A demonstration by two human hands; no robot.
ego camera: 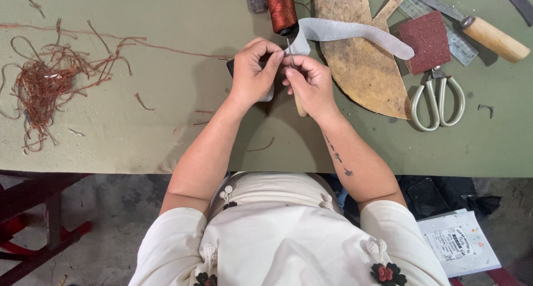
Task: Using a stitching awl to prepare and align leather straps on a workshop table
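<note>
Head view: the left hand (pixel 252 72) is pinching one end of a grey leather strip (pixel 355 33), its grip clamped on it, just below the rust-red thread spool (pixel 281 8). The right hand (pixel 311 85) is gripping a wooden-handled awl (pixel 298 105) beside it, over the green table (pixel 139 130).

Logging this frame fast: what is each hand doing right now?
Left hand: closed, pinching the grey strip.
Right hand: closed around a wooden-handled tool.
</note>
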